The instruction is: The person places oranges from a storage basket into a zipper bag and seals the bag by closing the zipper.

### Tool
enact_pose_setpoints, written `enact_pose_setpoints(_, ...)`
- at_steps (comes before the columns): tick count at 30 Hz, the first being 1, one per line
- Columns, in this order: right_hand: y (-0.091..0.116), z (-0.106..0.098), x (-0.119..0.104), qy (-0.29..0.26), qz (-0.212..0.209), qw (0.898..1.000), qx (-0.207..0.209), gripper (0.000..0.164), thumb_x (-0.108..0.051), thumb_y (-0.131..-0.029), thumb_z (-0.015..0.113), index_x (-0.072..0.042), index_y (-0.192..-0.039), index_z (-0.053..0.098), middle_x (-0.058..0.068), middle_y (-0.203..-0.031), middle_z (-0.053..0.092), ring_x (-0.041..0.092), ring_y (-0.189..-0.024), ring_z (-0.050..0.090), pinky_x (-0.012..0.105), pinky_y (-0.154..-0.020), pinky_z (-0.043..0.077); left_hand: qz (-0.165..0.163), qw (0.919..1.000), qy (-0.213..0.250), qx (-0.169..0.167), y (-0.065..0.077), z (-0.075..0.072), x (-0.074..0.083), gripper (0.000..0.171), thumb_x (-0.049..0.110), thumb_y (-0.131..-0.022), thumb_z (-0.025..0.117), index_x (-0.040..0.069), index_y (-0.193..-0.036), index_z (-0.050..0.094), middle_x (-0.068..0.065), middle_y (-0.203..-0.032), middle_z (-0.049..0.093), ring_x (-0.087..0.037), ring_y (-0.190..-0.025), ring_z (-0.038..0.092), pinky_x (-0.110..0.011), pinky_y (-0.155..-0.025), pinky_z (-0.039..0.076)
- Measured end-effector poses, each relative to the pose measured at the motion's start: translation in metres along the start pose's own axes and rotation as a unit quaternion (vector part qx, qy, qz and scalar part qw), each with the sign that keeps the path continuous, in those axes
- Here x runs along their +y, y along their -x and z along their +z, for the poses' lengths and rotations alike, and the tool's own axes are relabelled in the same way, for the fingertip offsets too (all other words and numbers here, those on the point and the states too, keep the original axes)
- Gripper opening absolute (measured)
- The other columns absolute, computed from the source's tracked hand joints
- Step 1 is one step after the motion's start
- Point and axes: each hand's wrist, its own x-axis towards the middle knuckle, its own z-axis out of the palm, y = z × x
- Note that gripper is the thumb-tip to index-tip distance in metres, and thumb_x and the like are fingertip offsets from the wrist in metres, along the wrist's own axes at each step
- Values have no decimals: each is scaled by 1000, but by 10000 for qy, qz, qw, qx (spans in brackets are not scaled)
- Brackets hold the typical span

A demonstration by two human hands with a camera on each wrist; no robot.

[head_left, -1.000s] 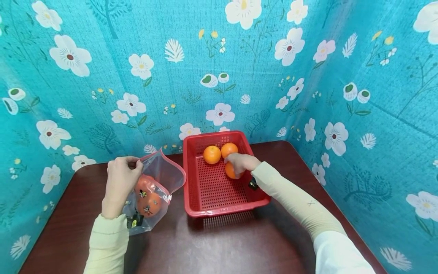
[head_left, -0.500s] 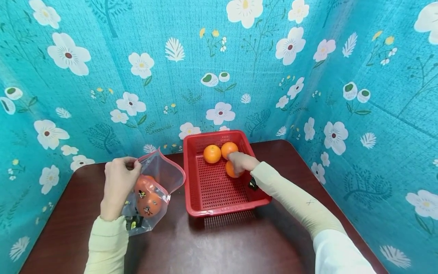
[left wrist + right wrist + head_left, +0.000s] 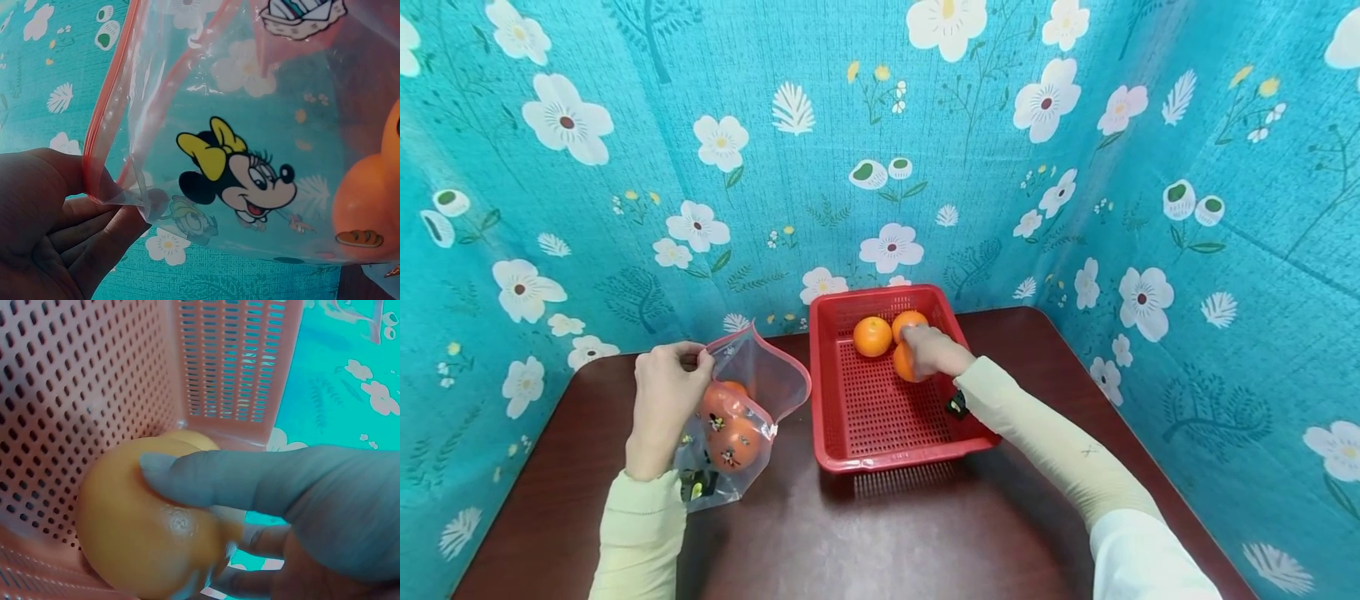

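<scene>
On my head view, left of centre, the left hand (image 3: 666, 396) pinches the rim of a clear zip bag (image 3: 758, 379) containing bagged oranges (image 3: 735, 444). Right of centre, the right hand (image 3: 936, 351) grips an orange (image 3: 904, 364) inside the red perforated basket (image 3: 880, 408); two other oranges (image 3: 872, 337) lie just above in frame.

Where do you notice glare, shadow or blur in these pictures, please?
Head view: sheen on the dark table, shadow under the red basket; left wrist view: reflections on the clear bag, left hand in shade; right wrist view: blur low on the held orange, by the right hand.
</scene>
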Motion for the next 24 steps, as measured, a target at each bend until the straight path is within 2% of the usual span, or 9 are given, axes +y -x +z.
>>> enact_pose_setpoints(9, 12, -6, -6, 29, 22, 9998, 174, 70, -6, -70, 89, -10, -133, 57, 13, -124, 57, 31, -105, 52, 44, -91, 53, 38, 10000, 31, 17, 1, -1, 2, 14, 1, -89, 67, -10, -88, 75, -24, -76, 72, -35, -64, 70, -51, -60, 59)
enact_pose_setpoints(16, 20, -7, -10, -185, -287, 9986, 413, 71, -4, -68, 91, -8, -130, 58, 10, -123, 57, 29, -108, 51, 43, -93, 52, 112, 9999, -9, 11, 1, -1, 1, 13, 1, -89, 67, -9, -85, 75, -21, -71, 72, -32, -61, 69, -31, -56, 53)
enact_pose_setpoints(24, 23, -10, -12, -395, -565, 9956, 631, 71, -3, -69, 90, -8, -132, 57, 8, -127, 61, 28, -111, 53, 45, -95, 52, 135, 9999, 16, 21, 0, 0, 2, 12, 0, -88, 67, -9, -86, 75, -21, -71, 71, -31, -60, 69, -26, -55, 49)
